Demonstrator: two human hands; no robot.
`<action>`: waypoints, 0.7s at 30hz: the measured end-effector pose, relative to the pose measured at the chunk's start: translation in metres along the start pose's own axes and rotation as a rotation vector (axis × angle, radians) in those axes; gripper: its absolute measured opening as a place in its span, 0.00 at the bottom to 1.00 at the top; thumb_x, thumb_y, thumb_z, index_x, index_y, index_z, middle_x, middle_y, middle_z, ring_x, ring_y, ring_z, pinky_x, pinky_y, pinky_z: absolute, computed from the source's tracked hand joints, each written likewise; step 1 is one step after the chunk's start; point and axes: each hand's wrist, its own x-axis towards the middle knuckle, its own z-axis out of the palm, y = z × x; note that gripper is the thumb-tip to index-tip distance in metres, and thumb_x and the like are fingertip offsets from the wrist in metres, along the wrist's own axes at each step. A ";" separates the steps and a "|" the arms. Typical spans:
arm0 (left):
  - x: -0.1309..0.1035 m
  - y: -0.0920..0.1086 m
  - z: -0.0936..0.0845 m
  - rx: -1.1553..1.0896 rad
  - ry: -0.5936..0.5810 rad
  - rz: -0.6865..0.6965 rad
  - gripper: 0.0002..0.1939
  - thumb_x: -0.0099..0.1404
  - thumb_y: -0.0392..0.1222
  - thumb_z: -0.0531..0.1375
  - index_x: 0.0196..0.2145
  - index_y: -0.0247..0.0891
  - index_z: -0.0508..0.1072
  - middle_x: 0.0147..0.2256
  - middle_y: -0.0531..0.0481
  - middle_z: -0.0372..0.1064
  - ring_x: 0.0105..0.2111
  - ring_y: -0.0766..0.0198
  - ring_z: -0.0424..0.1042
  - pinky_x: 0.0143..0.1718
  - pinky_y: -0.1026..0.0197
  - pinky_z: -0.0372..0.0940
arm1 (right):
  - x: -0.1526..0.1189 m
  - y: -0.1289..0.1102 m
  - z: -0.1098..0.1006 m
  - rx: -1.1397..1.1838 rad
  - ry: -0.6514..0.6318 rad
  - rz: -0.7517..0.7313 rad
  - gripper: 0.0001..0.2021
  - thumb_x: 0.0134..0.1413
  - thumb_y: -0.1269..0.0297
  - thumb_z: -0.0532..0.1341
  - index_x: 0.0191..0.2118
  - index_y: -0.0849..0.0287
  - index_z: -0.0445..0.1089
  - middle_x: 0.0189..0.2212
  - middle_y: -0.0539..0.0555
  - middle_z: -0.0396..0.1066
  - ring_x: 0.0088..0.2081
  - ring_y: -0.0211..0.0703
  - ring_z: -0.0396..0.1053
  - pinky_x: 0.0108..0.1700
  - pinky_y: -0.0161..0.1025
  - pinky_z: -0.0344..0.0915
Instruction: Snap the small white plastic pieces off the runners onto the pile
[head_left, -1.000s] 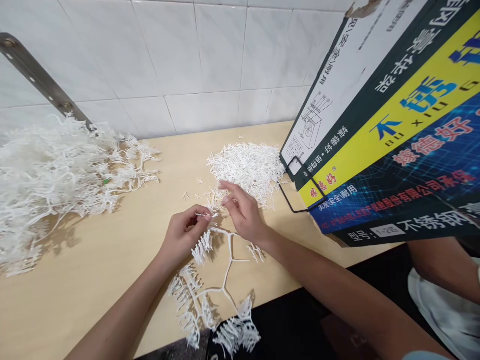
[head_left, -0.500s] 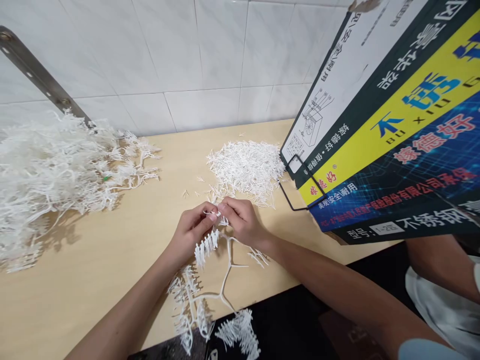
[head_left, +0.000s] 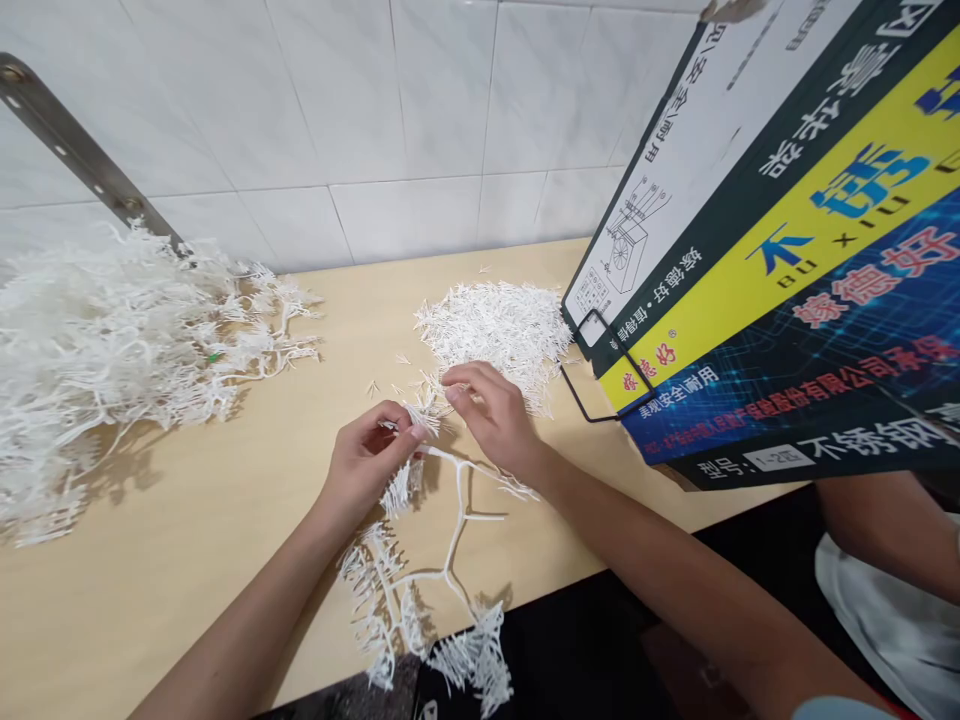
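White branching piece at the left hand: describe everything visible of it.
The white, plastic-looking branching piece has a thin stem that forks several times, with comb-like rows of small prongs along its left and lower branches; a short middle offshoot is bare. It spreads over the pale wood-look tabletop, its lowest clusters in front of the dark area past the edge. The left hand pinches its upper left part, partly hiding it.

White branched frame (head_left: pixel 454 540), bristling at several tips, overhanging the table edge. Small white forked pieces (head_left: pixel 495 330) lie loosely heaped.
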 end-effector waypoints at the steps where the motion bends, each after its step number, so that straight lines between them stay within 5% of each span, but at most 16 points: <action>1: 0.000 0.000 0.000 0.019 -0.003 0.000 0.14 0.64 0.47 0.68 0.30 0.38 0.69 0.27 0.54 0.68 0.28 0.66 0.70 0.30 0.64 0.62 | -0.002 -0.003 -0.001 0.025 -0.054 -0.004 0.11 0.71 0.58 0.55 0.48 0.54 0.72 0.46 0.56 0.74 0.50 0.47 0.71 0.51 0.45 0.69; 4: 0.001 0.000 0.001 0.143 -0.050 0.003 0.13 0.65 0.48 0.67 0.32 0.38 0.69 0.26 0.55 0.68 0.26 0.67 0.69 0.29 0.65 0.60 | -0.004 -0.007 -0.001 0.058 -0.165 0.002 0.12 0.70 0.56 0.57 0.50 0.54 0.72 0.45 0.55 0.75 0.46 0.45 0.73 0.46 0.42 0.70; 11: 0.003 -0.004 0.000 0.396 -0.129 0.069 0.13 0.65 0.48 0.66 0.30 0.38 0.71 0.24 0.57 0.65 0.22 0.71 0.57 0.25 0.67 0.52 | -0.002 0.000 0.006 -0.061 -0.209 0.000 0.10 0.69 0.62 0.57 0.37 0.57 0.73 0.34 0.52 0.76 0.34 0.39 0.70 0.39 0.38 0.63; 17: 0.002 -0.004 0.002 0.380 0.026 0.036 0.12 0.67 0.50 0.64 0.44 0.41 0.72 0.22 0.60 0.51 0.22 0.69 0.52 0.24 0.66 0.49 | -0.001 -0.001 0.003 -0.084 -0.159 0.025 0.11 0.69 0.64 0.55 0.35 0.58 0.71 0.29 0.50 0.71 0.31 0.38 0.66 0.37 0.37 0.59; 21: 0.001 -0.001 0.002 0.384 -0.008 -0.012 0.15 0.68 0.53 0.63 0.43 0.39 0.77 0.21 0.59 0.54 0.23 0.68 0.54 0.24 0.65 0.51 | -0.002 -0.004 0.002 -0.029 -0.225 0.003 0.12 0.70 0.63 0.53 0.35 0.58 0.70 0.30 0.50 0.71 0.33 0.38 0.67 0.39 0.36 0.60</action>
